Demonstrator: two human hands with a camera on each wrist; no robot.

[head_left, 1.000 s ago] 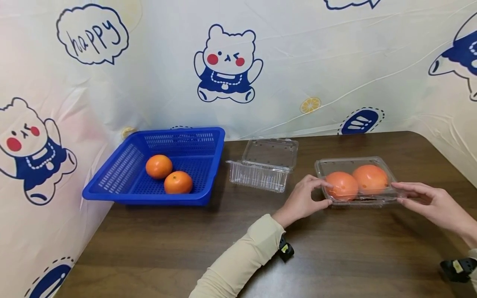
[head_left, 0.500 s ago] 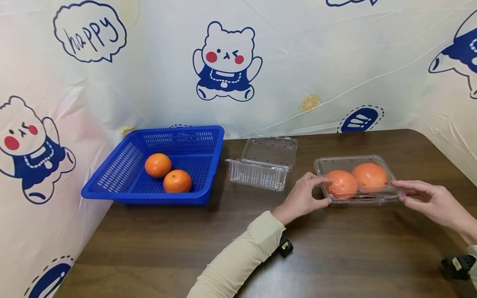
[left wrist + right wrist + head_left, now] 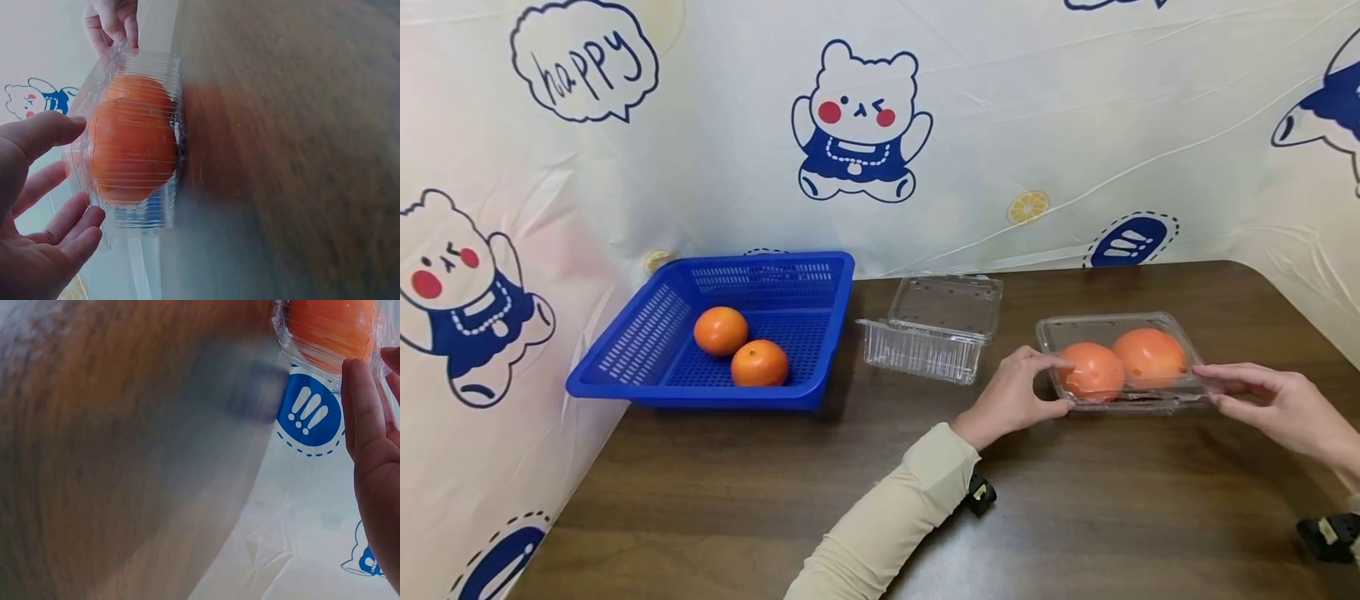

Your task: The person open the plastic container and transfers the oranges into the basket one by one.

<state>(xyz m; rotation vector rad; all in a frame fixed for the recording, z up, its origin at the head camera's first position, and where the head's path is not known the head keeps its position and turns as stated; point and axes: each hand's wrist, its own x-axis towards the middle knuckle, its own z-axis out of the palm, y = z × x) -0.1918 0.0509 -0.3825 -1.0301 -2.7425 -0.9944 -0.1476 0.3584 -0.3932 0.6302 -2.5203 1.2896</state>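
Observation:
A clear plastic clamshell box [image 3: 1180, 398] with its lid down stands on the right part of the table. Two oranges [image 3: 1092, 372] show through the lid, side by side. At the box's left front corner, my left hand [image 3: 1011, 400] pinches the rim between thumb and fingers. My right hand [image 3: 1277, 408] holds the rim at the right front corner the same way. In the left wrist view the left thumb lies on the lid edge, with the other fingers [image 3: 78, 228] spread beside it. The right wrist view shows only part of the box [image 3: 312, 347].
Left of the box stands a second clear clamshell [image 3: 921, 350], its lid folded back. A blue plastic basket [image 3: 700, 393] with two oranges [image 3: 721, 331] sits at the left. A printed cloth [image 3: 970, 125] hangs behind the brown table [image 3: 715, 500].
The head view has shifted slightly. Both hands keep their places at the front corners of the box, and nothing else has visibly moved.

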